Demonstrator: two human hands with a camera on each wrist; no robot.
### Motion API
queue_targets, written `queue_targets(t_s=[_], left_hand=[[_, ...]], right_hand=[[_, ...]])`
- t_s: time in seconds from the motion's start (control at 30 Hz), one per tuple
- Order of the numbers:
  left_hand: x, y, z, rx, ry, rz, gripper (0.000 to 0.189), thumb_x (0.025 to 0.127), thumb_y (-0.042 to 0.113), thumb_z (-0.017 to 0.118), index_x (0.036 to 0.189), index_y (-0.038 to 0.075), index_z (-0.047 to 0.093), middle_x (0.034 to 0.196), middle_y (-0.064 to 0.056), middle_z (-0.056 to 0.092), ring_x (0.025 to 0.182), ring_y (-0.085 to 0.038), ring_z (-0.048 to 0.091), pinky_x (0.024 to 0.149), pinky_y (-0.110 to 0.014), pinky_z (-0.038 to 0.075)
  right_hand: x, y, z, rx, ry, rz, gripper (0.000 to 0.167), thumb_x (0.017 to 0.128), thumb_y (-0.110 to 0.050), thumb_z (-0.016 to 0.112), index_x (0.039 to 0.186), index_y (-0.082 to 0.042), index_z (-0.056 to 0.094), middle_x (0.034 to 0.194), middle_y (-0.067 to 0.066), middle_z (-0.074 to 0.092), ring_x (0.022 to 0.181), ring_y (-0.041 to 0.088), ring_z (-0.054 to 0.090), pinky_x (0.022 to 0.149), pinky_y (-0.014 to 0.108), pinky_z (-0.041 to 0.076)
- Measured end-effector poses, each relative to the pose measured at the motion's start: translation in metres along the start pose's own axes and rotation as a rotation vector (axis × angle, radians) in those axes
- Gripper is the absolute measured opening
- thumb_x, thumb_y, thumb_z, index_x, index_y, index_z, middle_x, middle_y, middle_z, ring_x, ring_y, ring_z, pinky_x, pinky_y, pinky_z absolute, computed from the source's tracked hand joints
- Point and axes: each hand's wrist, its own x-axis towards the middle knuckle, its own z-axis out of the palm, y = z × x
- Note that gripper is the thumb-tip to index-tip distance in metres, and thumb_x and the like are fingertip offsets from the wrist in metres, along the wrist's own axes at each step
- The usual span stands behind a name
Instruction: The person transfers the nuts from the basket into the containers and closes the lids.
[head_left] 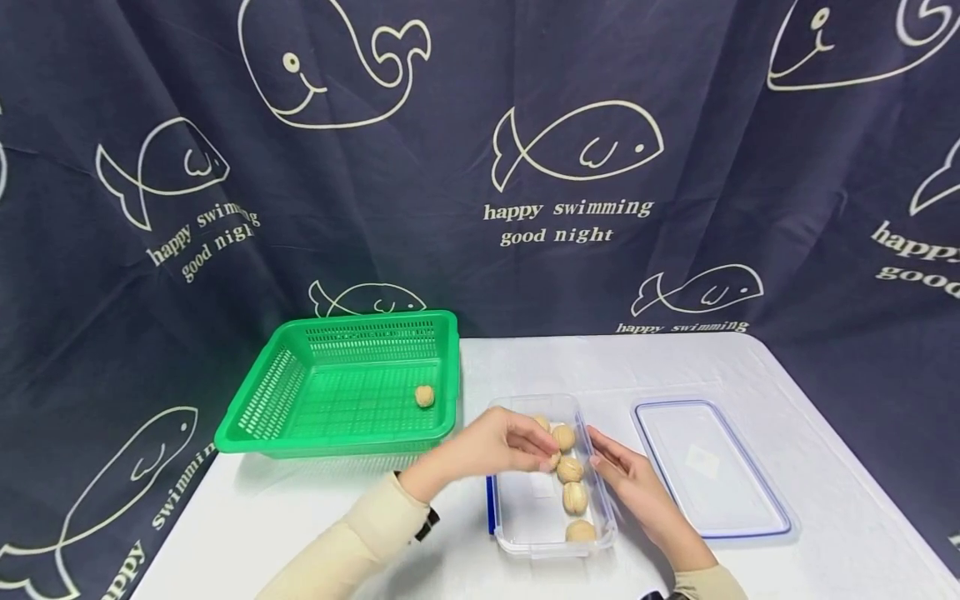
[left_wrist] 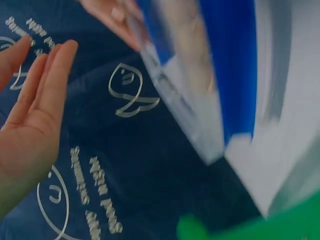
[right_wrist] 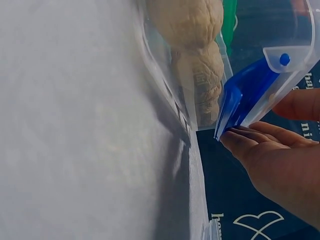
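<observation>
My left hand (head_left: 510, 442) reaches over a clear plastic box (head_left: 517, 508), fingertips right at a walnut (head_left: 555, 461). In the left wrist view, that hand (left_wrist: 35, 115) has its fingers extended and the thumb apart, with no nut between them. Several other walnuts (head_left: 574, 498) lie along the box's right side. My right hand (head_left: 637, 483) rests against the outside of the box's right wall, thumb near the rim. The right wrist view shows its nearly straight fingers (right_wrist: 265, 137) touching a flared blue latch (right_wrist: 250, 90).
At the left stands a green slotted basket (head_left: 360, 433) with one walnut (head_left: 424, 396) inside. A clear lid (head_left: 705, 458) with a blue seal lies right of the box. A white cloth covers the table (head_left: 540, 362), and a dark printed curtain (head_left: 450, 208) hangs behind.
</observation>
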Motion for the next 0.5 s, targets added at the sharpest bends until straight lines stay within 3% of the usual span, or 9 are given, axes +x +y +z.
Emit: queue_targets(t_s=[0.1, 0.27, 0.4, 0.5], left_hand=[[-0.001, 0.013, -0.022, 0.012, -0.001, -0.012, 0.023, 0.084, -0.004, 0.07, 0.107, -0.005, 0.069, 0.105, -0.016, 0.071, 0.092, -0.014, 0.069, 0.081, -0.028, 0.056], [-0.002, 0.027, -0.062, 0.056, 0.055, -0.01, 0.028, 0.086, 0.003, 0.071, 0.113, -0.002, 0.068, 0.107, -0.011, 0.071, 0.098, -0.018, 0.068, 0.085, -0.03, 0.055], [-0.003, 0.034, -0.096, 0.003, 0.1, 0.013, 0.032, 0.086, 0.005, 0.071, 0.117, -0.004, 0.065, 0.11, -0.012, 0.07, 0.106, -0.028, 0.065, 0.091, -0.035, 0.053], [-0.004, 0.035, -0.122, -0.04, 0.135, 0.028, 0.036, 0.087, 0.005, 0.071, 0.12, -0.004, 0.063, 0.113, -0.013, 0.069, 0.11, -0.03, 0.063, 0.096, -0.039, 0.05]], right_hand=[[0.001, 0.0, 0.0, 0.005, 0.005, -0.007, 0.052, 0.098, -0.012, 0.056, 0.144, 0.005, 0.038, 0.148, 0.017, 0.037, 0.135, 0.028, 0.033, 0.097, 0.007, 0.033], [0.001, 0.0, 0.0, 0.004, 0.013, -0.009, 0.052, 0.097, -0.011, 0.056, 0.143, 0.005, 0.038, 0.148, 0.017, 0.037, 0.134, 0.024, 0.034, 0.096, 0.007, 0.034], [0.0, -0.002, 0.0, 0.01, 0.019, 0.004, 0.051, 0.097, -0.011, 0.056, 0.143, 0.005, 0.039, 0.148, 0.018, 0.038, 0.13, 0.013, 0.038, 0.096, 0.006, 0.034], [-0.001, -0.003, 0.001, 0.018, 0.015, 0.01, 0.051, 0.098, -0.011, 0.056, 0.143, 0.005, 0.039, 0.148, 0.018, 0.037, 0.131, 0.014, 0.038, 0.096, 0.006, 0.034]])
